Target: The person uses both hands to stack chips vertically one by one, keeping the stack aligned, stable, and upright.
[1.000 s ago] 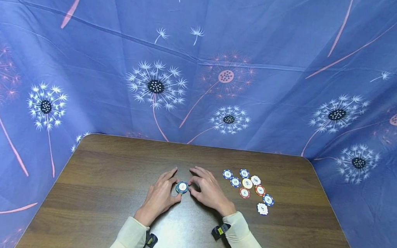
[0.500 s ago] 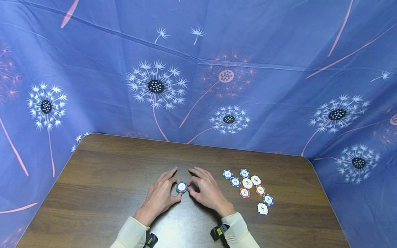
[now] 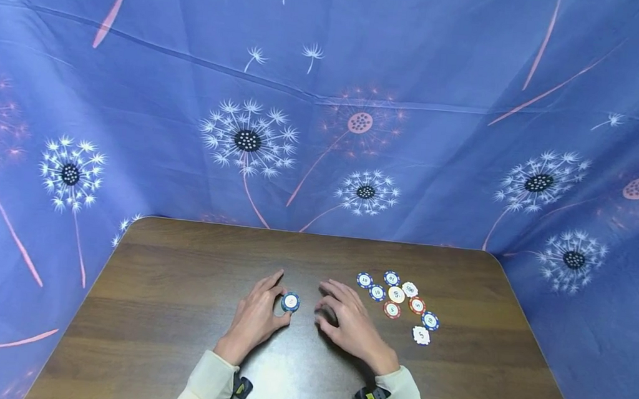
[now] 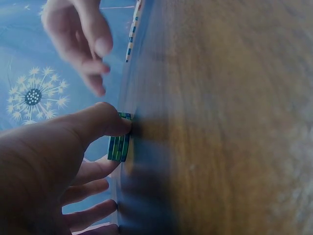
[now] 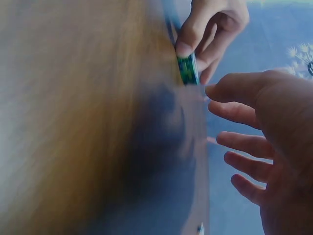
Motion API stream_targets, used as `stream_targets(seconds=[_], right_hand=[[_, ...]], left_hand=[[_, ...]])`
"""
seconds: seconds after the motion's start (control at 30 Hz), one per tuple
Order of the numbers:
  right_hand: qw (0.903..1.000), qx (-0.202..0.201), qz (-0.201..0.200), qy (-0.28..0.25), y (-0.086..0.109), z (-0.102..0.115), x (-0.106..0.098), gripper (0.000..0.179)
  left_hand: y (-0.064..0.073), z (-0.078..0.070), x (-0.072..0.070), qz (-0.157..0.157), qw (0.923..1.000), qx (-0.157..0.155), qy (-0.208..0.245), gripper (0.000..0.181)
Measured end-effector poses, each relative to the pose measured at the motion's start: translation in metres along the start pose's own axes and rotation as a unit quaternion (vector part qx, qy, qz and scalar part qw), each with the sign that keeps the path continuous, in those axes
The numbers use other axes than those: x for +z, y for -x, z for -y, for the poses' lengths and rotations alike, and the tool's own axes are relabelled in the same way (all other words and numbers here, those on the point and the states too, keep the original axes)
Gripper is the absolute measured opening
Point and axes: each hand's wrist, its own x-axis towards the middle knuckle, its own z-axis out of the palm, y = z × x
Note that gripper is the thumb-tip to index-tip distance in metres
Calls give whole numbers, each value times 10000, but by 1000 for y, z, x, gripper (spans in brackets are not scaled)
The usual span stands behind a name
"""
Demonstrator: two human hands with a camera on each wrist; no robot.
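A short stack of poker chips (image 3: 291, 302) stands on the wooden table, a blue-rimmed chip with a white centre on top. My left hand (image 3: 253, 321) pinches it at the sides between thumb and forefinger. In the left wrist view, the edge of the stack (image 4: 117, 147) shows blue and green layers, partly hidden by the thumb. To the right of the stack and apart from it, my right hand (image 3: 353, 329) is held with fingers spread and relaxed, holding nothing. The right wrist view shows its fingers pointing toward the stack (image 5: 189, 72).
Right of my right hand, several loose chips lie flat: blue ones such as this blue chip (image 3: 378, 292), a red chip (image 3: 392, 310), a yellowish chip (image 3: 396, 294) and a white chip (image 3: 421, 336). A blue dandelion-print cloth (image 3: 322, 162) hangs behind the table (image 3: 189, 277).
My right hand has drawn away from the stack to the right, blurred slightly by motion. My left hand keeps its pinch on the stack. The head view has shifted slightly.
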Motion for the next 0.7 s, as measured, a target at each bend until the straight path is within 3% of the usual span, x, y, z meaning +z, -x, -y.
stream_targets(seconds=[0.3, 0.7], right_hand=[[9976, 222, -614, 210, 46, -10, -6, 23], [9868, 514, -1405, 627, 84, -32, -21, 32]], left_hand=[[1, 1, 0, -66, 10000, 27, 65, 34], [0, 0, 0, -59, 9999, -11, 147, 35]])
